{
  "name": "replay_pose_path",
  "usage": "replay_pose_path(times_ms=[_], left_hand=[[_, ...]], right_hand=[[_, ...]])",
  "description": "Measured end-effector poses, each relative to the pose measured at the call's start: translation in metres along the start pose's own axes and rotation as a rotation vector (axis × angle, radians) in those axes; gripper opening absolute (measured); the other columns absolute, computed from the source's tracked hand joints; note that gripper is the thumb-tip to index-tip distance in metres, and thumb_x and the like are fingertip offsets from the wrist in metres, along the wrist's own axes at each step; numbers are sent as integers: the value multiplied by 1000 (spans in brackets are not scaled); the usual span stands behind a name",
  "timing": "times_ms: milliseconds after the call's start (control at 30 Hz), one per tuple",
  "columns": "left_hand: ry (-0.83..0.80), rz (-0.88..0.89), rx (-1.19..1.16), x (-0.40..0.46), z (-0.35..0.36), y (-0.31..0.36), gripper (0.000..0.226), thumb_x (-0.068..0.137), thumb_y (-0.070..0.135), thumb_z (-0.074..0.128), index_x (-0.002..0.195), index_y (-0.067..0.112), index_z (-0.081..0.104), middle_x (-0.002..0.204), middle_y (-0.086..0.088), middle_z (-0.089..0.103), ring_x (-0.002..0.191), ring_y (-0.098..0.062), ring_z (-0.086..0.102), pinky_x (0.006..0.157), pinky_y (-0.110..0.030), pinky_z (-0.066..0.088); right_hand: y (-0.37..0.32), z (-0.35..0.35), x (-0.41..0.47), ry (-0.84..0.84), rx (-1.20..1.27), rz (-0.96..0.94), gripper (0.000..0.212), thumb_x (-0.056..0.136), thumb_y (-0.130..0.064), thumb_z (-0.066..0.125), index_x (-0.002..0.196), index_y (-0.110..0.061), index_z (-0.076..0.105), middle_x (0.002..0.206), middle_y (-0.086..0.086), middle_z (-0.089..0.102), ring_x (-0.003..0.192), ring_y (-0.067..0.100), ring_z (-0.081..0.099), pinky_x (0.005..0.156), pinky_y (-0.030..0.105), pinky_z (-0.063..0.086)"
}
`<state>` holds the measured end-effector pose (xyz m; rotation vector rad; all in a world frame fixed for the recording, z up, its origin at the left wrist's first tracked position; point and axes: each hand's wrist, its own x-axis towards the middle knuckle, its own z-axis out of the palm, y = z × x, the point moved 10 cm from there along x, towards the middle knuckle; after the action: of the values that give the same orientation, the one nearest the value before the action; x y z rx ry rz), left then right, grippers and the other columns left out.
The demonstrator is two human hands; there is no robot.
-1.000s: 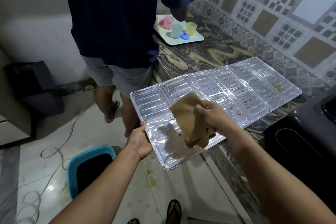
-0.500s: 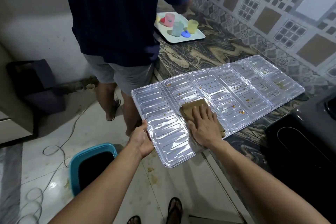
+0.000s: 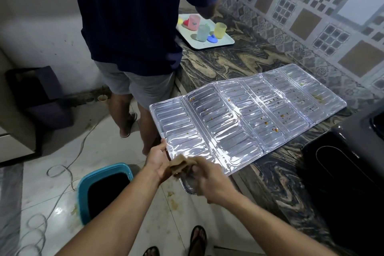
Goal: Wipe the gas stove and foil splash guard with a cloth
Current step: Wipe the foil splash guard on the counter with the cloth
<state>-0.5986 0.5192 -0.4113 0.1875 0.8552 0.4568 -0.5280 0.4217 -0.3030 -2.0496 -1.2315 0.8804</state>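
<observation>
Head view: foil guard [image 3: 239, 122] lies flat on the marbled counter [image 3: 239, 62], its near-left end jutting past the counter edge over the floor; brown specks dot the middle and right panels. Left hand [image 3: 158, 159] grips the guard's near-left edge, thumb on top, fingers curled beneath; right hand [image 3: 207, 176] is motion-blurred at the near corner, fingers bent around a brown cloth [image 3: 179, 163], which sits bunched on the foil between the two hands. Black stove [image 3: 349, 164] at right, just beside the guard's right end. Teal bin [image 3: 104, 191] on the tiled floor below the left forearm; loose cable [image 3: 62, 170] beside it. A second person [image 3: 133, 27] stands at the counter further along, by a white tray [image 3: 226, 42] carrying coloured cups [image 3: 202, 32].
</observation>
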Motion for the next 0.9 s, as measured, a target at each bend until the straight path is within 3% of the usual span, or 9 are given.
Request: replay_pose_path(times_ms=[100,167,267,433,500,567,733,833,900], left_hand=[[-48,39,5,-1,2,8,45,97,32,42,126,3,61,118,-21,67,100,-37,66,95,-52,49],[-22,63,51,0,-1,18,42,93,35,47,116,5,66,118,-19,67,107,-38,61,103,-53,41],[24,128,45,6,-2,35,34,99,35,43,100,9,65,93,-13,74,96,-33,65,88,-49,51],[84,166,49,19,2,50,24,100,19,44,89,12,64,94,-14,69,81,-30,67,55,-43,60],[68,174,39,20,7,51,23,100,15,42,90,10,63,93,-17,68,82,-33,65,64,-49,59],[67,177,1,23,6,51,25,103,16,38,97,10,60,99,-18,66,86,-35,64,74,-55,54],[83,165,-45,28,-1,48,21,104,17,36,108,10,55,106,-24,62,88,-35,62,56,-57,56],[83,134,-32,29,-3,43,28,103,25,37,122,9,50,109,-29,60,79,-37,65,56,-57,56],[90,100,-19,31,-9,41,37,102,31,37,127,8,51,105,-27,64,74,-36,68,60,-49,59]], right_hand=[[4,-52,21,192,197,116,24,98,-8,46,108,-17,66,90,6,68,61,13,63,44,15,46],[5,-96,42,330,162,107,23,99,-13,47,112,-17,65,90,4,69,68,18,66,51,26,54],[9,-143,78,479,-17,93,26,101,-22,43,120,-24,60,85,5,66,66,26,64,61,50,57],[27,-128,131,338,-363,69,34,102,-25,31,134,-18,42,129,17,47,117,35,47,94,48,42],[42,-97,140,208,-584,99,40,103,-34,25,138,-17,36,153,15,30,141,42,24,117,56,18],[40,-77,139,200,-625,58,44,104,-36,23,144,-19,31,160,10,20,148,36,8,120,53,-1],[0,-18,108,51,-457,-83,41,104,-30,33,144,-23,40,153,0,35,144,29,25,118,43,15],[-14,5,86,-22,-367,-69,34,103,-29,37,133,-19,51,116,8,62,103,27,59,88,34,45],[-20,-4,85,-7,-292,-38,24,102,-26,42,113,-16,61,91,7,64,84,26,59,73,31,42]])
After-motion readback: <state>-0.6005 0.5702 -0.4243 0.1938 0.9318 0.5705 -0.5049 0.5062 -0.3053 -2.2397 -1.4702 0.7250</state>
